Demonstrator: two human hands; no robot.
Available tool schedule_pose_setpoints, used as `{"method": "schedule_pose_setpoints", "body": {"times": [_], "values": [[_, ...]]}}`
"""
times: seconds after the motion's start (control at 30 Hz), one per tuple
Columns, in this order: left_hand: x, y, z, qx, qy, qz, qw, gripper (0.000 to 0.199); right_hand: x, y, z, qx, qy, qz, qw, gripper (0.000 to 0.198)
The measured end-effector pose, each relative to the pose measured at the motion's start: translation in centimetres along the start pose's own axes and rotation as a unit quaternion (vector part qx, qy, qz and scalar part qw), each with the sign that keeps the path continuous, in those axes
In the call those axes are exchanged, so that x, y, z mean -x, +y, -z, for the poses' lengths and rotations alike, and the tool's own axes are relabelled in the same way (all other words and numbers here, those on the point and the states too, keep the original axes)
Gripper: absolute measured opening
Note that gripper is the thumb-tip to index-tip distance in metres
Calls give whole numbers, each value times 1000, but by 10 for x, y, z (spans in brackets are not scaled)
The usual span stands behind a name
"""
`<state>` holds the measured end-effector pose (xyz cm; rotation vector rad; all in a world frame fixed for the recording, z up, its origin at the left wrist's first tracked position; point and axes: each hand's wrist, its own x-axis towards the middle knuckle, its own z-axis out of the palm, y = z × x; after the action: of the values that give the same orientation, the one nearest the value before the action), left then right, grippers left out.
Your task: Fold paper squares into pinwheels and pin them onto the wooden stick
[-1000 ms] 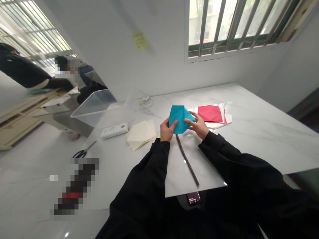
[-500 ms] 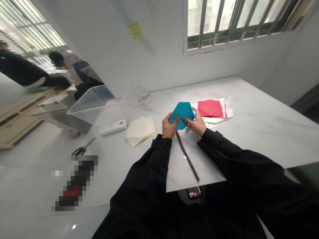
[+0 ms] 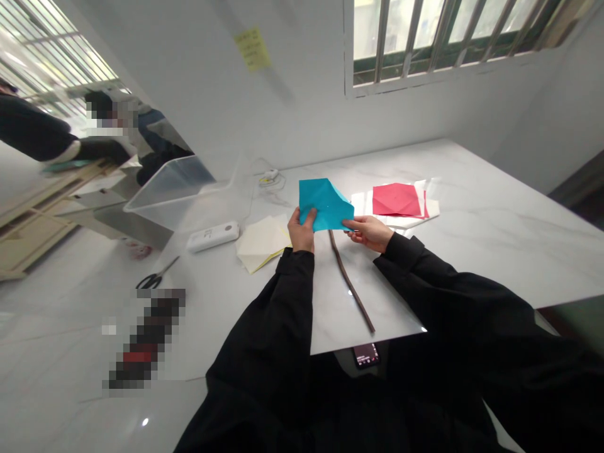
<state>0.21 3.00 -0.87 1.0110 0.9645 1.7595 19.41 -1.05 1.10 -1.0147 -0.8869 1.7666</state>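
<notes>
A creased sheet of blue paper (image 3: 324, 204) is held up above the table between my two hands. My left hand (image 3: 302, 231) grips its lower left part, the thumb lying across the front. At the lower right corner, my right hand (image 3: 370, 231) pinches the paper between thumb and fingers. A thin brown stick (image 3: 352, 288) lies on the white marbled table (image 3: 472, 251), its upper end hidden behind the paper. To the right rest red paper sheets (image 3: 395, 200) on white ones. Left of my left hand is a stack of cream and yellow paper (image 3: 263, 242).
A white oblong device (image 3: 213, 236) and black-handled scissors (image 3: 155, 278) lie on the left, near a clear plastic bin (image 3: 174, 189). A small white cable (image 3: 270, 177) lies by the wall. A phone (image 3: 366, 354) is below the table's front edge. Other people are at the far left.
The blue paper has moved left and looks wider, its left side opened out into a square corner. My right hand has shifted from the paper's upper right side to its lower right corner.
</notes>
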Motion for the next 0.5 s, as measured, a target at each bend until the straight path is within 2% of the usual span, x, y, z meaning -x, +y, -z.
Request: {"method": "schedule_pose_setpoints", "body": {"times": [0.07,0.17,0.23,0.3,0.37,0.43,0.47,0.5], "values": [[-1,4,1,13,-1,25,1000,56,-2,1,2,63,7,54,997,34],[0,8,2,4,-2,65,998,61,-8,-2,11,164,64,167,970,47],[0,6,3,-6,-1,79,997,63,-5,-8,17,200,95,207,953,50],[-1,4,5,-4,9,79,997,65,14,-18,18,219,119,231,941,50],[-2,1,8,7,29,79,996,65,55,-27,11,247,146,267,920,41],[-3,0,10,23,45,88,995,64,116,-27,-4,262,117,285,915,28],[-4,0,11,31,45,95,994,63,149,-21,-12,279,62,261,922,21],[-4,0,11,39,40,102,993,63,181,-11,-19,301,-34,212,929,15]]}}
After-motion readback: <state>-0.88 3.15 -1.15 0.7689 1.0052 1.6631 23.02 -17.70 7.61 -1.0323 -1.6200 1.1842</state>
